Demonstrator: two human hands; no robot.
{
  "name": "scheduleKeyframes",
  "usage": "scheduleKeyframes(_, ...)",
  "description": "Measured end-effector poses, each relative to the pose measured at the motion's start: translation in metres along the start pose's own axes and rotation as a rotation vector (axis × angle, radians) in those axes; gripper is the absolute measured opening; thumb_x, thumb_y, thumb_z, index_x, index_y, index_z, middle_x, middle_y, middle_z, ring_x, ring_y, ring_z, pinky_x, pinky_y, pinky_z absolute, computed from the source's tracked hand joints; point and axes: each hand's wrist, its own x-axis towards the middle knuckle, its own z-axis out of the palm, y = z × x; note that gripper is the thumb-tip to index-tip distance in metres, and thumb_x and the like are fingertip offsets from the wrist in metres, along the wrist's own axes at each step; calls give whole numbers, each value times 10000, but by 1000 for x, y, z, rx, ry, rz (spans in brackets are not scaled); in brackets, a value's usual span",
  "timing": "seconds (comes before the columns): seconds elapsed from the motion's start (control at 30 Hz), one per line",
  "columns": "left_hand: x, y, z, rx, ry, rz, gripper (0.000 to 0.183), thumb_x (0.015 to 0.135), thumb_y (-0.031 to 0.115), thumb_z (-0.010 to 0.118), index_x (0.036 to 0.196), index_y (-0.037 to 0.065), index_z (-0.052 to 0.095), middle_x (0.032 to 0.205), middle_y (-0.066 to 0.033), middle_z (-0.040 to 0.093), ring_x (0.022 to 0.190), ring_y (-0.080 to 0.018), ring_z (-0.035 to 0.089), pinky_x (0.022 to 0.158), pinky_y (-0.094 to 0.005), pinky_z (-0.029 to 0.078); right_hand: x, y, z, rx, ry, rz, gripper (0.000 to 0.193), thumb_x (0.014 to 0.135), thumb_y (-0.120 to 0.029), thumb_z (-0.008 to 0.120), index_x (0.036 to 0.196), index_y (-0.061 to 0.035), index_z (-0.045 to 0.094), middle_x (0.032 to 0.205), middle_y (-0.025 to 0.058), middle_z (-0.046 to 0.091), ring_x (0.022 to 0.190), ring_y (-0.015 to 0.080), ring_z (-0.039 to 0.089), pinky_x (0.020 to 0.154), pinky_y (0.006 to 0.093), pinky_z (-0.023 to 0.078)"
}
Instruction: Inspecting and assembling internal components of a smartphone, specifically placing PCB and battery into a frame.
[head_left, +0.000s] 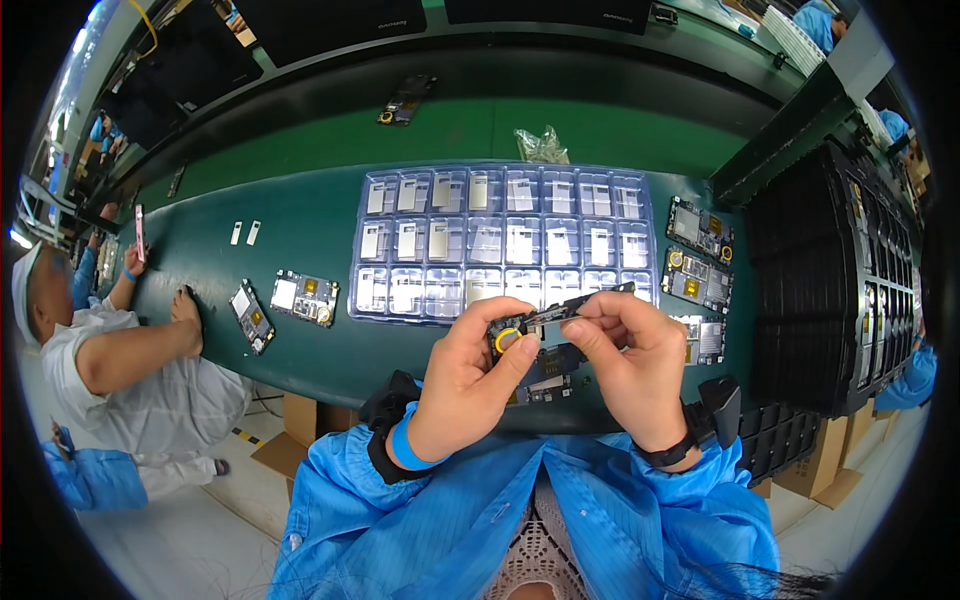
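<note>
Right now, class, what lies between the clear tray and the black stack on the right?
In the head view, three circuit boards lie in a rough column between the tray and the stack.

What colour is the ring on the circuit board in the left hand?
The ring is yellow, seen best in the head view.

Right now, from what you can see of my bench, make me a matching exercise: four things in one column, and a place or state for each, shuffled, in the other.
Things
1. Crumpled clear plastic bag
2. Left hand
3. Black tray stack
4. Two small pale rectangular pieces

Places or states
A. Right of the clear compartment tray
B. Left of the clear compartment tray
C. Just beyond the clear compartment tray
D. Gripping a circuit board with a yellow ring

Pairs: 1-C, 2-D, 3-A, 4-B
</note>
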Motion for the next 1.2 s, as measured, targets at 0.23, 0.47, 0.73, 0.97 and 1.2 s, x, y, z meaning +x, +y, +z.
scheduleKeyframes(0.23, -3, -2, 5, 52, 64, -4, 249, 846, -3, 517, 1080, -2, 430, 903, -59, 548, 804, -69, 512, 693, -212, 438, -4, -4, 1, -231, 125, -218, 127, 646, -47, 709, 741, -32, 626, 640, 65, 570, 566, 170, 563, 488, 282, 435)
scheduleKeyframes(0.47, -3, -2, 6, 25, 79, 24, 240, 848, -5, 513, 1074, 0, 432, 882, -48, 546, 778, -54, 503, 670, -196, 427, -4, -6, -3, -300, 155, -243, 149, 611, -61, 737, 717, -57, 632, 721, 44, 442, 598, 157, 473, 497, 277, 397)
scheduleKeyframes(0.73, -3, -1, 5, 13, 44, 2, 244, 849, -4, 513, 1080, -2, 434, 875, -39, 545, 781, -50, 497, 675, -193, 422, -2, 0, -4, -212, 133, -248, 151, 614, -45, 739, 706, -28, 619, 738, 47, 425, 574, 137, 468, 443, 240, 410)
scheduleKeyframes(0.97, -3, -4, 4, 28, 27, 10, 256, 849, 4, 519, 1089, -3, 431, 902, -47, 538, 806, -60, 499, 704, -205, 427, 0, -1, -5, -177, 117, -202, 151, 618, -31, 736, 694, -13, 607, 752, 47, 424, 562, 117, 491, 435, 216, 447)
scheduleKeyframes(1.2, -2, -4, 4, 14, 14, -8, 262, 851, 11, 518, 1094, -3, 422, 921, -58, 539, 817, -66, 506, 709, -211, 438, 2, -9, -6, -159, 140, -154, 147, 621, -30, 732, 696, -17, 606, 773, 51, 423, 567, 112, 491, 468, 216, 447)
